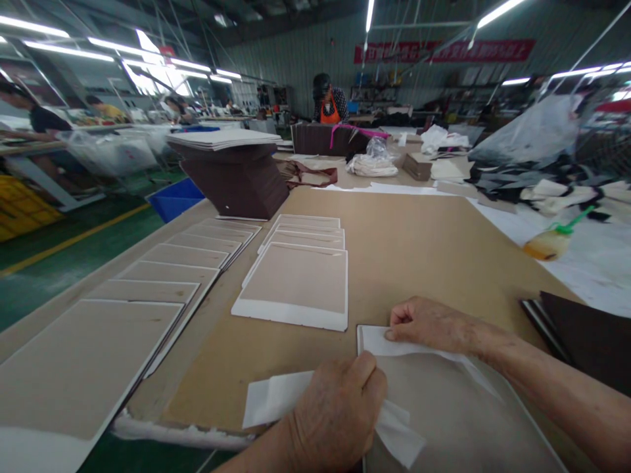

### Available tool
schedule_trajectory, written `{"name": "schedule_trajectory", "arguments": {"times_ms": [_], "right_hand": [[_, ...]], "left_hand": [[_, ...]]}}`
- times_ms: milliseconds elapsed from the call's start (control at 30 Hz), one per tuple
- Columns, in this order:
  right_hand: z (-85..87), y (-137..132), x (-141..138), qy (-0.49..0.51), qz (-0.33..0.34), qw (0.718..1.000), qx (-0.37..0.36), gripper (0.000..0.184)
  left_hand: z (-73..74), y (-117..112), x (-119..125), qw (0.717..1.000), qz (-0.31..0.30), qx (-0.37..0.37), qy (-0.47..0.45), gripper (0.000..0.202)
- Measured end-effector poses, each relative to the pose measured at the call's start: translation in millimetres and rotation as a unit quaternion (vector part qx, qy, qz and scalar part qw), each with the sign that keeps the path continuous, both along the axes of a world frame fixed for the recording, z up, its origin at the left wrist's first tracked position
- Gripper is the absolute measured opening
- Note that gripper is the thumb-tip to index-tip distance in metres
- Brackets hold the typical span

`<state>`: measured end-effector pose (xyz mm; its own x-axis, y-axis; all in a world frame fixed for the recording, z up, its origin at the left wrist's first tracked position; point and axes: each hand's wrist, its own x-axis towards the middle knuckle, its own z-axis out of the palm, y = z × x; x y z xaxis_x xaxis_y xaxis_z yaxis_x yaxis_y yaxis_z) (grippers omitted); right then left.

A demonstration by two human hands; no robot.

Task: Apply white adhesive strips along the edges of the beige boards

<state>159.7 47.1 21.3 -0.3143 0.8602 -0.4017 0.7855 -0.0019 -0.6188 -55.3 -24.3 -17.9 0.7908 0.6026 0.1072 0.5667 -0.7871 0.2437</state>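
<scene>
A taupe panel (448, 414) with a pale border lies in front of me near the table's front edge. Along its far edge runs a white strip (377, 341), and my right hand (426, 322) pinches it near the far left corner, thumb and fingers closed. My left hand (340, 404) is closed in a fist over the panel's left edge. Loose white strips (279, 394) stick out of that fist on both sides. Whether they are paper, tape or cloth I cannot tell.
Left of centre, a few similar panels (300, 276) overlap; a longer row of panels (123, 335) runs along the left side. Behind stands a tall dark stack (236, 177). Dark sheets (586, 335) lie at right, near a glue bottle (549, 243). A co-worker (328, 102) is across the table.
</scene>
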Motion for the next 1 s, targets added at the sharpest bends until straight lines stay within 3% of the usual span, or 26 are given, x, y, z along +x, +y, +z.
{"name": "schedule_trajectory", "arguments": {"times_ms": [100,267,533,633,733,867,1000], "right_hand": [[1.6,0.4,-2.2,-0.018,0.0,1.0,0.003,0.017],[1.6,1.0,-2.0,-0.038,0.004,0.999,0.006,0.018],[-2.8,3.8,-3.4,-0.032,0.004,0.999,0.003,0.018],[-0.1,3.0,14.6,-0.001,0.013,1.0,-0.025,0.015],[3.6,-7.9,53.4,0.063,0.016,0.995,-0.081,0.022],[3.6,-39.1,102.2,0.102,-0.087,0.988,-0.081,0.026],[-7.7,-68.8,110.4,0.09,-0.223,0.97,-0.043,0.03]], "left_hand": [[-0.5,0.1,1.1,0.999,0.029,-0.011,-0.012,0.023],[-4.0,1.4,2.1,0.999,0.036,-0.007,-0.029,0.057],[-0.8,1.6,4.0,0.999,0.037,-0.013,0.004,0.047],[-0.1,1.2,4.6,0.998,0.054,-0.002,0.015,0.046],[-2.1,1.8,4.1,0.998,0.064,0.006,0.027,0.046],[-7.7,3.7,2.4,0.997,0.056,0.033,0.036,0.051],[-14.7,5.9,1.2,0.994,0.053,0.09,0.027,0.049]]}}
